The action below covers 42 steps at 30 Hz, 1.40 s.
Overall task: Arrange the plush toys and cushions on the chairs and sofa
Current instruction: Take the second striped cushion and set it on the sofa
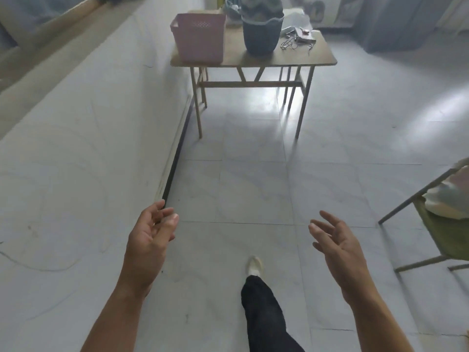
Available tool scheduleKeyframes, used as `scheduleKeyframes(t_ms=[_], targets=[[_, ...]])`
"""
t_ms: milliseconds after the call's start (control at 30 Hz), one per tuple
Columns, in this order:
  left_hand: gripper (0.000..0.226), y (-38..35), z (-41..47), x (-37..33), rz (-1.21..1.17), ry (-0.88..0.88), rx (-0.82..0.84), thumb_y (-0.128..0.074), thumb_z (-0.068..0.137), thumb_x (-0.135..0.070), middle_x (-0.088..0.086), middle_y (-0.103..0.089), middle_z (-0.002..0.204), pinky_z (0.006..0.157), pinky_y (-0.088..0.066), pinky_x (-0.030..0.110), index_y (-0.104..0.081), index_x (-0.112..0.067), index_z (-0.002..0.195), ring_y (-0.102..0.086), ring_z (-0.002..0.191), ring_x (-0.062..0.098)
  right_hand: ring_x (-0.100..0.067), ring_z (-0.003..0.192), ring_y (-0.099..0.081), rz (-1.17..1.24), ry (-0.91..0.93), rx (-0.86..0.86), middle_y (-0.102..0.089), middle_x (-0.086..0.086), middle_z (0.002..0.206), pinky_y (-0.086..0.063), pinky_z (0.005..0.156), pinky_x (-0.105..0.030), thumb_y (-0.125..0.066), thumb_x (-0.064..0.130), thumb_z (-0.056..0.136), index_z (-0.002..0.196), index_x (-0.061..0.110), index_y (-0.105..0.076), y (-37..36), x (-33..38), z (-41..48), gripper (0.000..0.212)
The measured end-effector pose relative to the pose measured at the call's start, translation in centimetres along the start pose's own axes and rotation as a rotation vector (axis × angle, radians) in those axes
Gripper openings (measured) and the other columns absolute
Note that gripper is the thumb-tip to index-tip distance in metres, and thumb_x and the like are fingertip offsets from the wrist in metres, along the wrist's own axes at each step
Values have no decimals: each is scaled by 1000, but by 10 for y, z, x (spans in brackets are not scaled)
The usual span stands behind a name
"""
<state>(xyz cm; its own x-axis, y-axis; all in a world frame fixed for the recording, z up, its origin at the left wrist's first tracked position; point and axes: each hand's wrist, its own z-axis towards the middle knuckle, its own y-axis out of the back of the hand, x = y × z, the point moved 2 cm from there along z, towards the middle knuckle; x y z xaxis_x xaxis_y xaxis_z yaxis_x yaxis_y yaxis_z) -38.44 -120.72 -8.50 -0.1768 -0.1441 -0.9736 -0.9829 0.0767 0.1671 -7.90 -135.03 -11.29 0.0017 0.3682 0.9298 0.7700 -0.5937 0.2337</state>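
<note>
- I report both hands empty: left hand [149,237] and right hand [337,245] are well apart, fingers loosely spread.
- A soft mottled bundle [261,8], likely a toy or cushion, fills the dark basket [261,36] mid-table [253,62], beside the pink basket [200,39] at the table's front left corner.
- Pale cushions [449,196] lie on the chair [441,240].
- Judged step: approach to fetch. The next move calls for a two-handed lift from the basket.

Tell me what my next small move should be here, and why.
Probably one step toward the table, aiming for the dark basket. Both the left hand and the right hand are open and hold nothing, the table stands well ahead of them, and a soft patterned bundle pokes out of that basket. It may be a cushion or toy, though it is too blurred to tell.
</note>
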Motion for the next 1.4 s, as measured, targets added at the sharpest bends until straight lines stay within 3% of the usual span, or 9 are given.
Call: scheduleKeyframes(t_ms=[167, 500, 667, 800, 967, 1067, 1167, 1233, 1400], targets=[[35, -69, 156, 0, 44, 96, 31, -61, 101, -13, 3, -66, 123, 99, -54, 45, -55, -23, 134, -64, 121, 28, -2, 111, -64, 23, -53, -7, -68, 4, 125, -52, 106, -42, -67, 23, 99, 137, 28, -57, -41, 28, 161, 39], [34, -137, 430, -84, 23, 81, -37, -59, 102, -19, -1, -68, 121, 94, -55, 40, -56, -23, 135, -66, 115, 20, -2, 111, -65, -72, 22, 112, -68, 10, 121, -54, 99, -34, -67, 27, 99, 138, 29, -57, -132, 183, 454, 41], [36, -192, 577, -72, 5, 161, -8, -61, 101, -13, -1, -67, 120, 93, -54, 38, -56, -22, 135, -65, 118, 21, -2, 111, -65, -111, -8, 97, -69, 4, 124, -54, 99, -36, -68, 26, 99, 140, 26, -58, -187, 204, 599, 42], [35, -230, 715, -106, 17, 155, 25, -61, 100, -12, -1, -67, 120, 93, -53, 36, -56, -23, 133, -65, 116, 19, -6, 112, -66, -127, -49, 32, -69, 1, 127, -54, 104, -46, -69, 25, 98, 140, 25, -58, -216, 243, 713, 43], [38, -291, 876, -191, 67, 57, 102, -60, 101, -12, 0, -67, 121, 90, -55, 32, -55, -20, 137, -66, 113, 18, -20, 118, -65, -110, 12, -66, -66, 1, 127, -54, 100, -39, -66, 25, 99, 142, 20, -57, -226, 327, 842, 44], [36, -341, 950, -225, 109, 15, 170, -60, 101, -15, -1, -67, 122, 87, -56, 28, -55, -22, 136, -67, 108, 15, -12, 113, -65, -55, 18, -118, -65, 4, 126, -54, 92, -31, -65, 28, 100, 141, 23, -57, -221, 350, 909, 42], [37, -398, 1014, -235, 115, 29, 212, -61, 100, -14, 0, -68, 122, 91, -57, 39, -56, -23, 135, -67, 109, 20, 1, 105, -63, -18, -23, -140, -66, 10, 123, -50, 83, -21, -66, 30, 99, 137, 30, -58, -221, 351, 983, 38], [39, -440, 1055, -231, 118, 56, 202, -62, 99, -11, 2, -68, 122, 97, -56, 48, -56, -21, 136, -67, 114, 25, 0, 105, -63, 17, -59, -135, -66, 11, 121, -50, 87, -24, -67, 28, 99, 134, 31, -59, -221, 350, 1039, 36], [36, -543, 1148, -241, 108, 142, 191, -62, 99, -11, 5, -67, 124, 81, -53, 31, -55, -23, 132, -66, 115, 22, 0, 107, -64, 23, -103, -90, -69, 5, 120, -52, 89, -25, -69, 22, 98, 133, 26, -61, -204, 377, 1183, 36]])
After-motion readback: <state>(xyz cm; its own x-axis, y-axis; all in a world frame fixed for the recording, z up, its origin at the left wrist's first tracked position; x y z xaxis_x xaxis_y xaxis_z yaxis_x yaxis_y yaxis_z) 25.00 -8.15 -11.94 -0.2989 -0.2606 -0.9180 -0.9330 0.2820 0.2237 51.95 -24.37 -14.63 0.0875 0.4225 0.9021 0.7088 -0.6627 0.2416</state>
